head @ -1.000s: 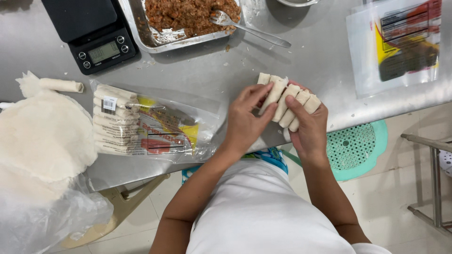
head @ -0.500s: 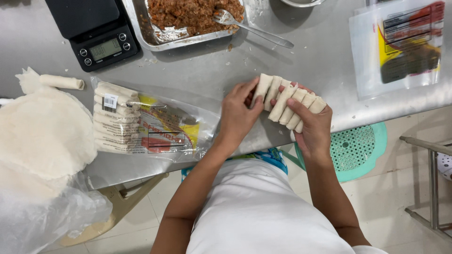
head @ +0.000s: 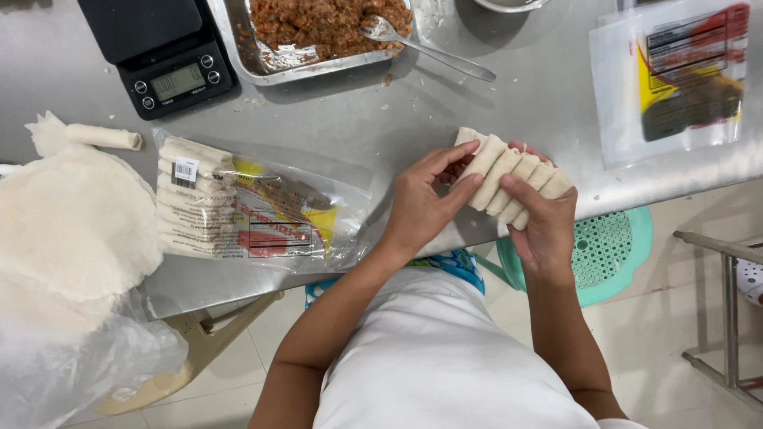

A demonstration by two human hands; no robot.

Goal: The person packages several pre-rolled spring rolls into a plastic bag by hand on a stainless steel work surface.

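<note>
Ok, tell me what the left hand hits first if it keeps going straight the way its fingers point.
The left hand points up and right, fingers already on the row of pale rolls. Those come first; beyond lies bare steel table, then probably the spoon.

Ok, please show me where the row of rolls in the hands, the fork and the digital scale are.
row of rolls [head: 509,176], head view, on the middle roll's wrapper.
fork [head: 433,50], head view, on the handle over the table.
digital scale [head: 176,82], head view, on the display.

rolls [head: 509,179] between both hands, bagged rolls [head: 238,210] left, scale [head: 163,56] behind
</note>
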